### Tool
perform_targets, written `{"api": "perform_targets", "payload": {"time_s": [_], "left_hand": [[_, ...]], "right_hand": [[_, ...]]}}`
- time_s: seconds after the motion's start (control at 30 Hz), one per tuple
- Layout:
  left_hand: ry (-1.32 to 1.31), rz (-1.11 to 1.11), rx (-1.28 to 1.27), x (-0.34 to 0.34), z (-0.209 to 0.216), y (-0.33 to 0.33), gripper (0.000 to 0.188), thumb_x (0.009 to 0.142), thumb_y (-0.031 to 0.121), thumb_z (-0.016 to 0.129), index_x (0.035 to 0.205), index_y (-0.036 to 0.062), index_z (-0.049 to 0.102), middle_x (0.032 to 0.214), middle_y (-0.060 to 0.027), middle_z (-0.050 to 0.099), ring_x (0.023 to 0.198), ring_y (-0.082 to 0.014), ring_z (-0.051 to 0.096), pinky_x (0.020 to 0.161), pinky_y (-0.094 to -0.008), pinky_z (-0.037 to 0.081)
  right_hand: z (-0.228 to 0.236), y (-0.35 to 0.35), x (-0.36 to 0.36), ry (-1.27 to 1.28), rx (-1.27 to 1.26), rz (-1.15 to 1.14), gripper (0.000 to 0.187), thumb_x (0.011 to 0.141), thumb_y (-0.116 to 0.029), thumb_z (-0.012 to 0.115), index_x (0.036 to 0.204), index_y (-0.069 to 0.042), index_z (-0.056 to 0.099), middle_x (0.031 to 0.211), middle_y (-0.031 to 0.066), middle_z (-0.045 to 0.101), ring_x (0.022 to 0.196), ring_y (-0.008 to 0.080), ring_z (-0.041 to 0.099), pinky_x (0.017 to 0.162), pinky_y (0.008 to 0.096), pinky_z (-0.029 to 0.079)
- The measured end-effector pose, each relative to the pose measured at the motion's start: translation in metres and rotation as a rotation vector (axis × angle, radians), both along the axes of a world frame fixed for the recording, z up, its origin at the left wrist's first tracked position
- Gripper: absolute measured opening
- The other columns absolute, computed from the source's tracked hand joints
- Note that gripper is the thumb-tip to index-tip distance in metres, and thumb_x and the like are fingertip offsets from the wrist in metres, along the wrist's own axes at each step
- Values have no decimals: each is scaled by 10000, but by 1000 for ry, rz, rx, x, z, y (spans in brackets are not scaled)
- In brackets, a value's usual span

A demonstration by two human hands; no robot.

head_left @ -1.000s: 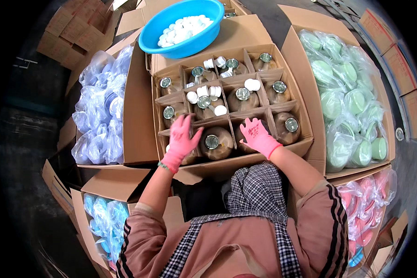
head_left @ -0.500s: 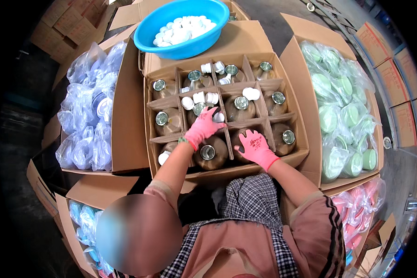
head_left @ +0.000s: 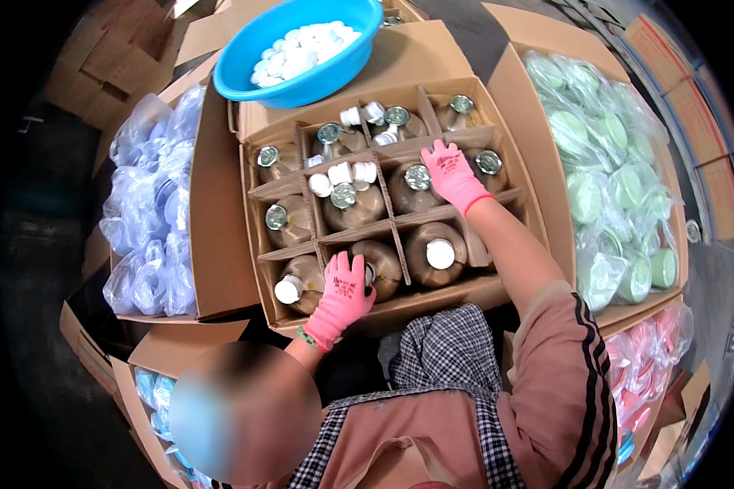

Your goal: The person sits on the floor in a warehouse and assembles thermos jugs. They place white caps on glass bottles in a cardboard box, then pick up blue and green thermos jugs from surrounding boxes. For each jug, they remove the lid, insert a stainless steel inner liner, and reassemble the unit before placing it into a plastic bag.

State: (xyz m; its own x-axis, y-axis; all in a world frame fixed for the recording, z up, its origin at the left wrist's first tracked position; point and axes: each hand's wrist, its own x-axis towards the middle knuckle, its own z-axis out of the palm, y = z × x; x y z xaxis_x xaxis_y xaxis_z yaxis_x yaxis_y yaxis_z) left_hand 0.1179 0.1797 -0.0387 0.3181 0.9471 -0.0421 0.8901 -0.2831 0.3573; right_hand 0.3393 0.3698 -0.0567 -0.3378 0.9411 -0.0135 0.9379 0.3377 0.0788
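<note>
Left hand [head_left: 342,295] at bottle [head_left: 388,267] neck, front row, divided carton [head_left: 457,295]; right hand [head_left: 453,176] over middle row; fingertips part-hidden, cannot tell either grip; white cap [head_left: 440,253] on neighbouring bottle

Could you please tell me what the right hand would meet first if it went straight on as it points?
The right hand would probably meet the cardboard divider just ahead of it, though depth is unclear.
</note>
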Motion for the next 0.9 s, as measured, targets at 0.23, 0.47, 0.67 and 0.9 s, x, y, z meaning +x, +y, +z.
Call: {"api": "perform_targets", "payload": {"time_s": [0.23,0.47,0.67,0.9], "left_hand": [[206,17,-365,22,22,24,696,633,405,701,1123,13,401,1032,-241,440,880,-386,537,752,-404,462],[217,-115,-81,6,-9,20,491,669,378,667,965,34,480,894,-179,485,806,-332,544,694,-392,458],[258,-185,-304,4,24,30,731,667,483,636,1181,18,404,1060,-246,455,983,-384,490,837,-419,417],[56,323,17,6,30,137,565,772,438,529,1130,9,447,1105,-221,488,1007,-351,494,858,-406,399]], "right_hand": [[48,-103,99,821,172,-350,367,732,-235,632,984,-21,471,977,182,492,899,355,512,764,409,431],[4,-141,130,270,-96,-235,423,749,-326,604,1033,-50,456,956,188,481,803,345,557,686,426,473],[35,-119,112,71,-270,-63,573,666,-425,674,1030,-29,478,982,170,513,886,308,551,782,403,450],[-6,-113,109,159,-23,-121,234,742,-286,549,773,-55,542,760,158,563,716,313,572,640,415,463]]}}
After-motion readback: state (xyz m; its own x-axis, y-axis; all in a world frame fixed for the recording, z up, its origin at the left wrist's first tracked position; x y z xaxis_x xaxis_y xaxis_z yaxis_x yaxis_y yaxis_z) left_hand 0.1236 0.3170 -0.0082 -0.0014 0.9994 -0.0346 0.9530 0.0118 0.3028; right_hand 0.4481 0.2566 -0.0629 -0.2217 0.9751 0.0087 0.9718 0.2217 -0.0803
